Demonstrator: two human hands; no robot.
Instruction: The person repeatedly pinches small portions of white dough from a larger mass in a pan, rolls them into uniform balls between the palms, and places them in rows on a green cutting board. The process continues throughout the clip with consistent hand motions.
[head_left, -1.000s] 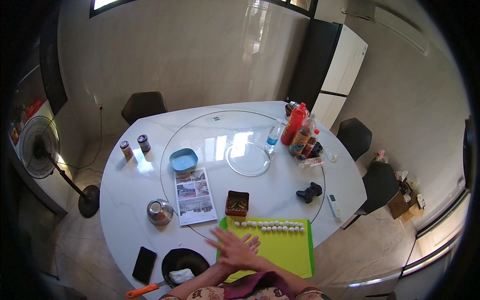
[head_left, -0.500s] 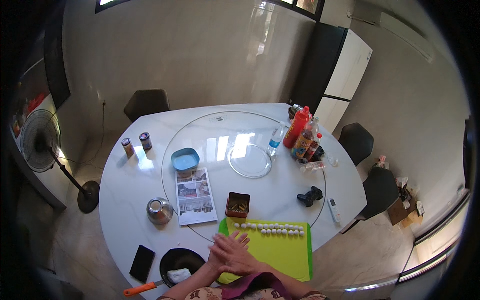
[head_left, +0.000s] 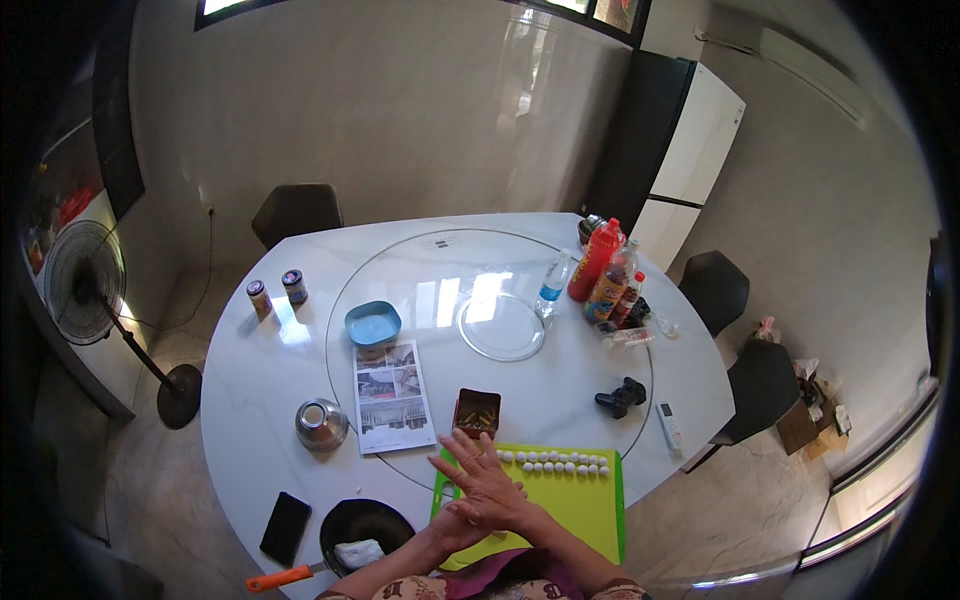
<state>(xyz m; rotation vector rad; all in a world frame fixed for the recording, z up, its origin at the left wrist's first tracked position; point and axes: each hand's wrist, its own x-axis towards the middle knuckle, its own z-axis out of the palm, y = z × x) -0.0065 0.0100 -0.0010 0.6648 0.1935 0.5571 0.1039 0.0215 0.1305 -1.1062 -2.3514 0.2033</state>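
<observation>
My right hand (head_left: 485, 490) lies across my left hand (head_left: 452, 532), palm against palm, its fingers stretched out and spread. The left hand is mostly covered; a few flat fingertips show past the right one. Whether anything small sits between the palms is hidden. Both are over the near left part of a yellow-green cutting board (head_left: 570, 510). Along the board's far edge lie two rows of small white balls (head_left: 557, 467), partly hidden by my fingers. A black frying pan (head_left: 342, 522) with an orange handle, left of my forearm, holds a white lump (head_left: 358, 553) like dough.
Around the board are a dark red square tin (head_left: 478, 411), printed sheet (head_left: 393, 400), metal bowl (head_left: 321, 425), black phone (head_left: 286, 528), blue dish (head_left: 373, 323), game controller (head_left: 620, 398) and remote (head_left: 669, 426). Several bottles (head_left: 595, 262) stand far right on the glass turntable; two jars (head_left: 294, 287) stand far left.
My right hand has turned and slid over the left, its fingers now spread and pointing farther away. More of the white balls' left end is covered. The view has shifted slightly.
</observation>
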